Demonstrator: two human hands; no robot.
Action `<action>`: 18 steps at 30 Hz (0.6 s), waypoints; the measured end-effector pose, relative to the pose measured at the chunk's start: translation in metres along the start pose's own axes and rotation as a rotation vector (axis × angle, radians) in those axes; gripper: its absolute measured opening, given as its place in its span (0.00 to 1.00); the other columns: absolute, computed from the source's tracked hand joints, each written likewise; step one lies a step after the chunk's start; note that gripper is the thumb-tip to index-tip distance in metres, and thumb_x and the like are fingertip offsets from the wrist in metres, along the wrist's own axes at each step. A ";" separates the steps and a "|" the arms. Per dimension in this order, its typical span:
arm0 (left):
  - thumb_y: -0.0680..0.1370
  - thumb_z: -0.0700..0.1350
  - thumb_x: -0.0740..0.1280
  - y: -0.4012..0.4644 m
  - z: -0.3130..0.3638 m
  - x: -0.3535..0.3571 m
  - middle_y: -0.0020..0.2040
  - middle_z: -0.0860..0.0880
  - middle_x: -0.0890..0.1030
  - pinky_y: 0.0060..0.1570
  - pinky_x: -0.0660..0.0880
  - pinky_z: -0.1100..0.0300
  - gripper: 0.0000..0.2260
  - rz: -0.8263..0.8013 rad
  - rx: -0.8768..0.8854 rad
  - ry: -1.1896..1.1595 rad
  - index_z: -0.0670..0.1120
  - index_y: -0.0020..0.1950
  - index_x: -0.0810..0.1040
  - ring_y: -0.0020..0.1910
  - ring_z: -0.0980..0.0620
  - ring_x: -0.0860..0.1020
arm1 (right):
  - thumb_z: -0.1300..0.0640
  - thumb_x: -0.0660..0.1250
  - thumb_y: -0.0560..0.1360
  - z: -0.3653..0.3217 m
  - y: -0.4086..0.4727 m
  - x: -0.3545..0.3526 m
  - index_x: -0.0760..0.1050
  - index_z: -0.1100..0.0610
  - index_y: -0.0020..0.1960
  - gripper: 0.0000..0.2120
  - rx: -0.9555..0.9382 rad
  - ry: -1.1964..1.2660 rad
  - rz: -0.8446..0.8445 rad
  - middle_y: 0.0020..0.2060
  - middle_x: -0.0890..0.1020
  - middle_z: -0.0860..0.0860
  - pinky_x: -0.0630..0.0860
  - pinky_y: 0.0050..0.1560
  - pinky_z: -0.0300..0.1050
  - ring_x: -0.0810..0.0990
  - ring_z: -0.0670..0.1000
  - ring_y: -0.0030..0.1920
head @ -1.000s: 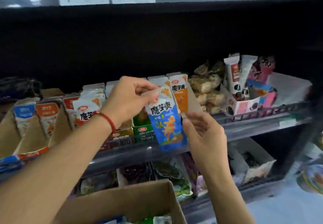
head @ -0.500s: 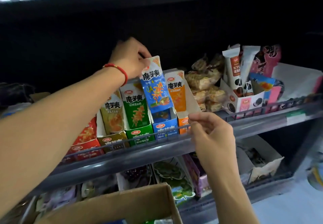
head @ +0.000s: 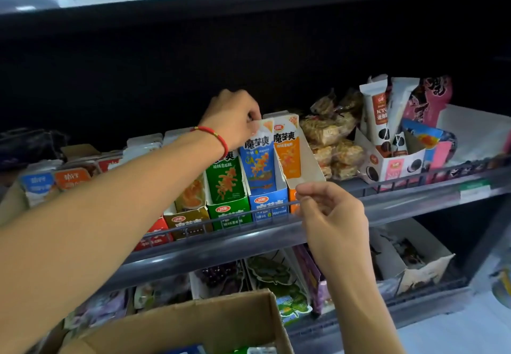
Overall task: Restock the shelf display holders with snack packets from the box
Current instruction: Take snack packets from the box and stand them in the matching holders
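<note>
From the head camera, the left hand (head: 235,117), a red bracelet (head: 218,137) at its wrist, pinches the top edge of the blue snack packet (head: 258,157), which stands upright in the blue display holder (head: 266,201) at the front edge of the shelf (head: 401,201), between the green display holder (head: 229,210) and the orange packet (head: 287,151). The right hand (head: 331,215) hovers in front of the shelf's front rail with thumb and forefinger lightly curled together, holding nothing. The cardboard box (head: 193,323) sits below, at the picture's bottom edge.

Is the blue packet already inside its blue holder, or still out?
Inside: the blue packet stands upright in the blue holder, while the left hand pinches its top.
</note>
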State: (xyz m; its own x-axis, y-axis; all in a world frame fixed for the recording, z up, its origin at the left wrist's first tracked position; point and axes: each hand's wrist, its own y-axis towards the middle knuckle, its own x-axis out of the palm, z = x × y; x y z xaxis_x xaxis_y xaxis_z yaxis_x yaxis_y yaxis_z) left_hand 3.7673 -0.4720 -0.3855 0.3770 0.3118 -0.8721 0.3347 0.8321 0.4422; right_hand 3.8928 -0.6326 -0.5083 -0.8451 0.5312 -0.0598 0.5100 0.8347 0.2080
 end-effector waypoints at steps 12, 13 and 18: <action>0.77 0.39 0.71 -0.036 -0.027 0.000 0.51 0.50 0.84 0.54 0.80 0.54 0.09 0.170 0.079 0.004 0.49 0.56 0.84 0.48 0.52 0.81 | 0.61 0.68 0.79 0.009 -0.004 0.005 0.82 0.48 0.47 0.08 -0.044 -0.157 -0.130 0.40 0.86 0.45 0.83 0.49 0.48 0.84 0.45 0.43; 0.77 0.39 0.71 -0.053 -0.029 -0.008 0.49 0.52 0.84 0.52 0.81 0.55 0.10 0.196 0.095 -0.055 0.50 0.56 0.83 0.46 0.54 0.81 | 0.60 0.69 0.79 0.010 -0.004 0.006 0.82 0.48 0.48 0.08 -0.046 -0.192 -0.178 0.41 0.85 0.45 0.82 0.50 0.47 0.84 0.45 0.43; 0.79 0.42 0.70 -0.188 -0.059 -0.021 0.48 0.60 0.83 0.47 0.79 0.71 0.12 -0.118 0.010 -0.331 0.56 0.59 0.81 0.47 0.63 0.81 | 0.55 0.70 0.79 0.012 -0.007 0.028 0.81 0.49 0.50 0.02 0.027 -0.392 -0.671 0.41 0.86 0.50 0.81 0.46 0.46 0.85 0.50 0.43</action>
State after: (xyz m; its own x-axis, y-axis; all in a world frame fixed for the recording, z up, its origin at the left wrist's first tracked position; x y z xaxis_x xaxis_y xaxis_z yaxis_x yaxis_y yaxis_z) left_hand 3.6459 -0.6079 -0.4630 0.5944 0.0463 -0.8028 0.4007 0.8485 0.3456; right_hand 3.8674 -0.6212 -0.5234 -0.8586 -0.0807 -0.5063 -0.0828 0.9964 -0.0184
